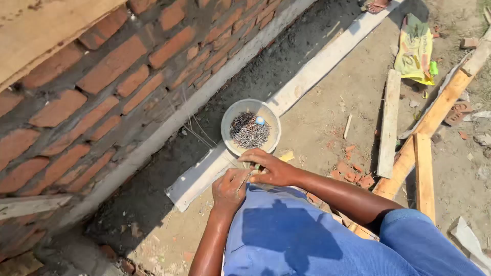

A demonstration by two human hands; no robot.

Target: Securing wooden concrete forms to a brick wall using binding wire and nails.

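— Where is there room to pass?
— Over the bare ground point(317, 122) right of the bowl of nails point(250, 128).
— What stands in the way?
— The brick wall point(102, 82) closes the left side; loose planks point(389, 122) and brick rubble point(353, 176) clutter the right.

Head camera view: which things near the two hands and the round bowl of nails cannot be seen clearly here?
- Head view: what the left hand and right hand pinch together; the fingers cover it.
- Head view: the small blue-and-white item on the thin dark nails in the round grey bowl; too small to identify.
- Head view: the foot in a sandal; cut off by the top edge.
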